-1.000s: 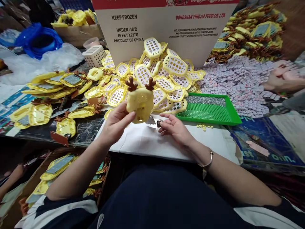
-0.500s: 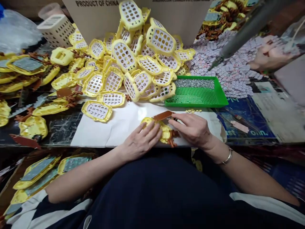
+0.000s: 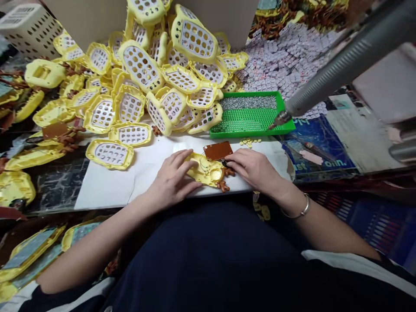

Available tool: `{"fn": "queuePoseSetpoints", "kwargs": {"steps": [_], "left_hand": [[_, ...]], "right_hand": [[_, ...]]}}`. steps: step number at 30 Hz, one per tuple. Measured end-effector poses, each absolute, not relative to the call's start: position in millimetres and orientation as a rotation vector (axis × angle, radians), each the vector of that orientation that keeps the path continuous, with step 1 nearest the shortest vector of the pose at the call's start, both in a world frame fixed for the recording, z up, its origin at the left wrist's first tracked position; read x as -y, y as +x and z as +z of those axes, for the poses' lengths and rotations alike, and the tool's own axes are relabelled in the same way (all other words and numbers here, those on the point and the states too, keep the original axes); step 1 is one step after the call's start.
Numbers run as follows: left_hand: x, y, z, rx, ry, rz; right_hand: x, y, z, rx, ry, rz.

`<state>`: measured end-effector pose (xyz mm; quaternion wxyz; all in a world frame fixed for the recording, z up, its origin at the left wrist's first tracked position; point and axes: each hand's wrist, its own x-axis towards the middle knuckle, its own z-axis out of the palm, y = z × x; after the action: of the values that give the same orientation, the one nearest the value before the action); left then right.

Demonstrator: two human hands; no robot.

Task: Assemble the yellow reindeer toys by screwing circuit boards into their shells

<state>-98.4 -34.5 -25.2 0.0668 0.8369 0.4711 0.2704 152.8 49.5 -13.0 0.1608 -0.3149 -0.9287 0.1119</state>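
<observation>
A yellow plastic shell with brown antlers (image 3: 208,172) lies open side up on the white sheet (image 3: 110,190) at the table's near edge. My left hand (image 3: 172,181) rests flat on the shell's left side, fingers stretched out. My right hand (image 3: 255,170) sits at the shell's right side, fingers curled in a pinch on a small dark part (image 3: 223,163). A brown circuit board (image 3: 217,150) lies tilted just behind the shell, joined to it by thin wires.
A heap of yellow perforated covers (image 3: 162,82) fills the back. A green tray of small screws (image 3: 251,117) stands right of centre. A grey hanging screwdriver (image 3: 338,65) points at the tray. Lilac keypads (image 3: 286,60) lie behind. Cartons of finished yellow pieces (image 3: 32,255) sit lower left.
The shell, held upright a second ago, now lies flat on the sheet. My left hand flattened on it; the brown board swung out behind. The view tipped down and the screwdriver came in.
</observation>
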Motion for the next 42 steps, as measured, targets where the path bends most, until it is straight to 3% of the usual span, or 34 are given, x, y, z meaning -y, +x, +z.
{"fn": "queuePoseSetpoints", "kwargs": {"steps": [7, 11, 19, 23, 34, 42], "left_hand": [[30.9, -94.9, -26.0, -1.438, 2.429, 0.804], [37.7, -91.4, -27.6, -1.475, 2.35, 0.857], [42.8, -87.8, -32.3, -1.508, 2.282, 0.92], [42.5, -88.0, -32.9, -1.508, 2.284, 0.929], [42.9, -88.1, -35.1, -1.493, 2.2, 0.948], [19.7, -86.4, -9.5, -1.592, 2.345, 0.936]], "right_hand": [[-52.5, 146.9, -1.2, 2.376, -1.099, 0.836], [-46.9, 141.1, 3.8, 2.293, -0.965, 1.212], [-34.1, 130.4, 2.5, 2.888, -0.712, 0.208], [-29.3, 124.3, 11.0, 3.049, -0.697, -0.055], [-48.0, 112.6, 15.5, 3.21, -0.402, 0.061], [-37.8, 122.6, 4.2, 3.03, -0.577, 0.07]]}}
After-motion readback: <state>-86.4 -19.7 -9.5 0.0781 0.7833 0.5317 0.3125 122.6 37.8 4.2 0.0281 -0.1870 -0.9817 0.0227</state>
